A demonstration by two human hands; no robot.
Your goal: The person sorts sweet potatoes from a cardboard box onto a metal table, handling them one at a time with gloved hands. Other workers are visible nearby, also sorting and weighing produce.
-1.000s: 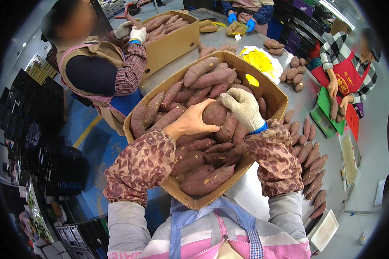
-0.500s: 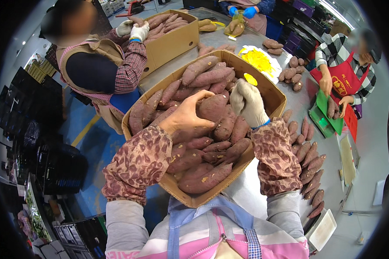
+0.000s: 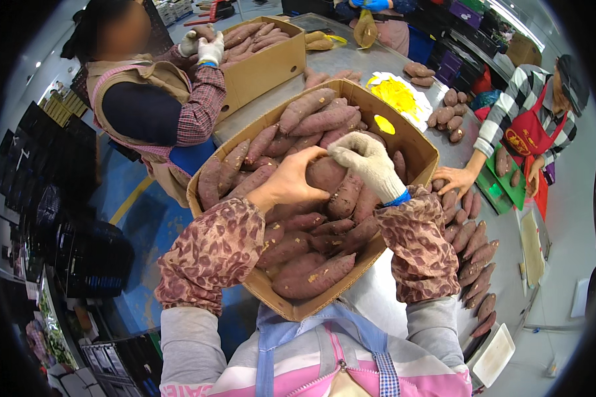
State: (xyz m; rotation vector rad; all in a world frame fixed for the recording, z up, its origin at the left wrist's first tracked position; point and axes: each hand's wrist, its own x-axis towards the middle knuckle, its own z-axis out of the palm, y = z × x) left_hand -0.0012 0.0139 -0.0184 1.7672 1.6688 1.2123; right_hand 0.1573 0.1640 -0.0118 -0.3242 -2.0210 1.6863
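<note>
My bare left hand [image 3: 286,180] is wrapped round the left side of a plump, purple-skinned sweet potato [image 3: 326,174] above the pile in a cardboard box [image 3: 281,301]. My right hand [image 3: 367,161], in an off-white glove with a blue cuff, has its fingers bent and pressed together at the top right of that potato; whether they pinch anything is hidden. Longer sweet potatoes [image 3: 314,271] fill the box around both hands.
A co-worker [image 3: 139,126] handles potatoes over another box [image 3: 265,63] at left. A co-worker [image 3: 530,119] at right reaches toward loose potatoes [image 3: 473,264] beside a green tray [image 3: 493,188]. Another [image 3: 377,20] holds a bag [image 3: 365,32]. Yellow labels [image 3: 394,92] lie on the metal table [image 3: 331,59].
My right hand moved away to the right, then came back over the potato's top. The co-worker at right now stretches a hand left toward the loose potatoes.
</note>
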